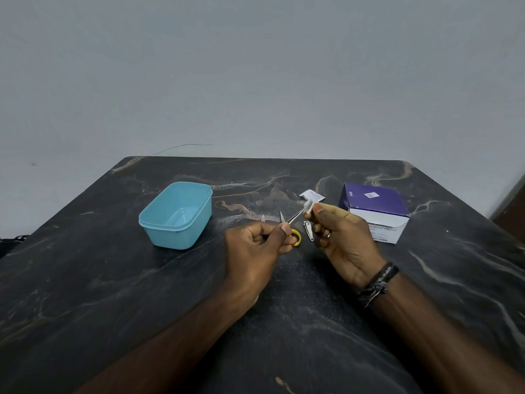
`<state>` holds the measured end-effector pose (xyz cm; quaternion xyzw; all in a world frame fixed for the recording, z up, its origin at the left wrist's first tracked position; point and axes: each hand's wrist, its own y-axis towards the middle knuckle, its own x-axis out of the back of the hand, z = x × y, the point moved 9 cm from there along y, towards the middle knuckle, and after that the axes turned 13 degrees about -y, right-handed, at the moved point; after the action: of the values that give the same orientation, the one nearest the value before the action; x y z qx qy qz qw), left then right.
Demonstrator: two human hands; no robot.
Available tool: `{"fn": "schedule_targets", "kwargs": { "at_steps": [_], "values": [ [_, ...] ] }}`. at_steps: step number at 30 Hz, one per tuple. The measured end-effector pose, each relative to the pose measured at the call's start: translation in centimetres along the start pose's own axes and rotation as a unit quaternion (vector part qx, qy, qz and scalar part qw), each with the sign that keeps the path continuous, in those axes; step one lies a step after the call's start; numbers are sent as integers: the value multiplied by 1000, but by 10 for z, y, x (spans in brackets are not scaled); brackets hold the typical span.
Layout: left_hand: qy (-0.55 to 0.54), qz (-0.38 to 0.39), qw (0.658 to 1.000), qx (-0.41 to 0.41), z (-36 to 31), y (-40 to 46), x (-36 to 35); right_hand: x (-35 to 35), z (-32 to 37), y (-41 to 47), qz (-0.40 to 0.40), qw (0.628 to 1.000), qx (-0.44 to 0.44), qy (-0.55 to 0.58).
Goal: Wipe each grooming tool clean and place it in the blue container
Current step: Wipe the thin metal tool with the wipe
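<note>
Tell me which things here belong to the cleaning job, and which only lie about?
Job: scissors in left hand; wipe in right hand; nail clipper; blue container.

Lying about: torn wrapper; purple box; bracelet.

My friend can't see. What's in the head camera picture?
The left hand holds yellow-handled scissors while the right hand wipes the blade with a small wipe. An empty blue container sits left on the dark table.

Pretty dim, flat, cool light with only soft shadows under the arms, a faint sheen on the dark bench (113,280), and wide-angle bending and softness toward the frame edges.
</note>
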<state>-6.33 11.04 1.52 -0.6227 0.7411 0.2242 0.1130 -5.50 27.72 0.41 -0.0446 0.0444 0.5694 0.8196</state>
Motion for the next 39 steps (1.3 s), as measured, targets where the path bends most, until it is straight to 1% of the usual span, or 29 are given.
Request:
{"fn": "schedule_targets", "kwargs": {
  "at_steps": [8, 13, 16, 20, 22, 26, 27, 29, 31, 33, 39],
  "values": [
    [29, 7, 1000, -9, 3, 1, 1, -8, 4, -7, 20, 998, 26, -58],
    [54, 22, 998, -13, 6, 2, 1, -14, 4, -11, 41, 996, 19, -75],
    [69, 29, 997, -2, 10, 1, -1, -12, 6, -10, 28, 996, 29, -81],
    [76, 37, 996, 6, 14, 0, -3, -4, 10, -5, 9, 998, 36, -48],
    [75, 37, 997, 3, 13, 0, -2, -6, 6, -6, 26, 997, 26, -63],
    [73, 32, 997, -5, 8, 0, 0, -22, -6, -11, 94, 991, -8, -94],
    [73, 32, 997, -6, 7, 1, 0, -23, -6, -12, 97, 991, -9, -96],
    [70, 36, 997, -4, 7, 1, -1, -19, -2, -10, 73, 993, -5, -92],
    [69, 46, 997, 3, 11, 1, -3, -10, 4, -8, 33, 997, 4, -69],
    [67, 52, 996, 8, 13, -1, -6, -4, 8, -7, 15, 999, 17, -47],
    [70, 41, 997, -5, 9, 1, -1, -19, 4, -14, 79, 993, 9, -85]
  ]
}}
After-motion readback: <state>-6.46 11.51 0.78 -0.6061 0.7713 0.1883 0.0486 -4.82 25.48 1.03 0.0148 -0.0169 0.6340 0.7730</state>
